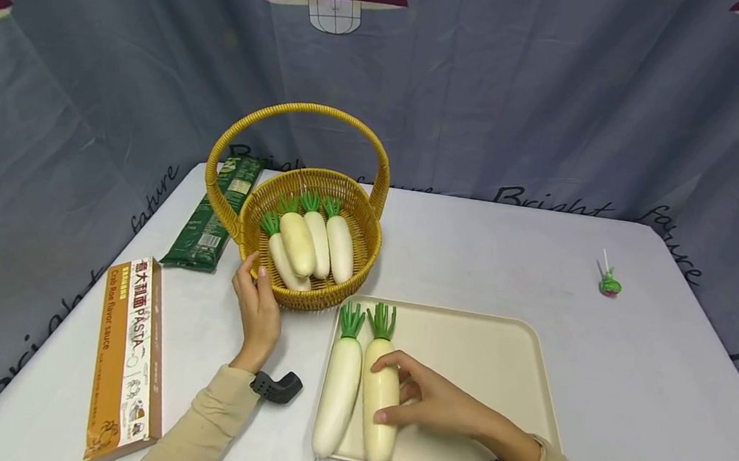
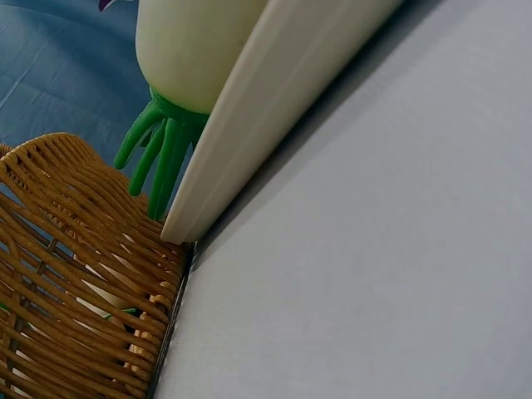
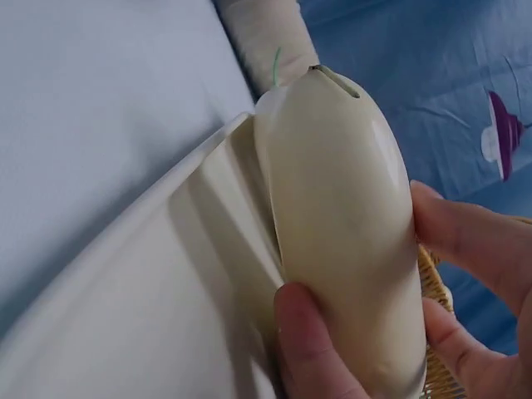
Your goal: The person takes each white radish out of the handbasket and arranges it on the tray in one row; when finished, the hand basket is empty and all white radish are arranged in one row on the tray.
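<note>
A pale yellowish toy white radish with a green top lies along the left part of a cream tray. My right hand holds it around the middle, thumb on one side and fingers on the other; its rounded tip faces the camera in the right wrist view. A whiter radish lies beside it at the tray's left edge. My left hand touches the front left side of a woven basket, fingers fairly straight. Several smaller radishes lie inside the basket.
An orange pasta box lies at the left. Behind it, a green packet is partly hidden by the basket. A green-wrapped lollipop lies at the far right. The basket's tall handle arches upward before a grey curtain.
</note>
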Motion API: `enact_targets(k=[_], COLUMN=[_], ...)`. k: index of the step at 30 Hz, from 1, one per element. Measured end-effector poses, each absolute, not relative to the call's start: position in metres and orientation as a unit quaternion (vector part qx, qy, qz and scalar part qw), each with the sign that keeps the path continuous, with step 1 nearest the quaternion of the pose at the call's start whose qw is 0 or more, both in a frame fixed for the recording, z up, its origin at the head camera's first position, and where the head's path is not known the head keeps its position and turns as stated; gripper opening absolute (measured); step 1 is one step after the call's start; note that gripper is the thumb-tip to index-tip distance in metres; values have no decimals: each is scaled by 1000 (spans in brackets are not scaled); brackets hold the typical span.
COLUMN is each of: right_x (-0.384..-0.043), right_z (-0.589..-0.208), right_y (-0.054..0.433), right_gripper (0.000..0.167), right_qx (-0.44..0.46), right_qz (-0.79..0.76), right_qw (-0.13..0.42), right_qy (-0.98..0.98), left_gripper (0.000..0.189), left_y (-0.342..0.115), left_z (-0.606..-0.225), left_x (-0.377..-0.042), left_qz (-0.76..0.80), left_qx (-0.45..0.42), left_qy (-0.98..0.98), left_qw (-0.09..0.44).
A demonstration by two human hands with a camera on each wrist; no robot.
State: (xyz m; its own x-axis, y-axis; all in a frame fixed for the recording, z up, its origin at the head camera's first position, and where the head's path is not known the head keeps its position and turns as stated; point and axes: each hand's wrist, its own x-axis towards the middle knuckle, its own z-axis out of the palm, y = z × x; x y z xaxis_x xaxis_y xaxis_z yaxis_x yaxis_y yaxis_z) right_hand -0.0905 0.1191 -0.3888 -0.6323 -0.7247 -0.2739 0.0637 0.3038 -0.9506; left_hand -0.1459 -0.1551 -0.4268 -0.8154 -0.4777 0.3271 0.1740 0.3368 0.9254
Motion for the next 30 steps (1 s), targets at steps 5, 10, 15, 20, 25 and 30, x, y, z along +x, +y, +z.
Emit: enact_targets(k=[5,10,15,20,25,30], right_x=[-89,-86,-86,-89,-96,-108], right_z=[-390,-388,-386,-386,-389,-386], right_y=[119,119,121,123,127,129], right_gripper=[50,51,59,59,55,50], right_qx=[-252,-260,-246,-290,-333,-315], right_qz=[-528,-501,-475,-440,-409,-417], right_qw=[350,335,325,293,257,233], right_qy=[731,754,780,798,810,820], left_gripper=[43,42,42,43,44,44], left_y=[-155,-154,-155,-155,-155,-155], left_z=[-428,-428,-427,-428,-428,-427], left_x=[-146,-146,-145,-144,-144,-145], left_qz=[-566,-564,-565,-570,-574,-570], left_qx=[98,102,103,101,99,98], left_qy=[-767,-767,-766,-763,-763,-765], left_qw=[288,289,289,286,281,283])
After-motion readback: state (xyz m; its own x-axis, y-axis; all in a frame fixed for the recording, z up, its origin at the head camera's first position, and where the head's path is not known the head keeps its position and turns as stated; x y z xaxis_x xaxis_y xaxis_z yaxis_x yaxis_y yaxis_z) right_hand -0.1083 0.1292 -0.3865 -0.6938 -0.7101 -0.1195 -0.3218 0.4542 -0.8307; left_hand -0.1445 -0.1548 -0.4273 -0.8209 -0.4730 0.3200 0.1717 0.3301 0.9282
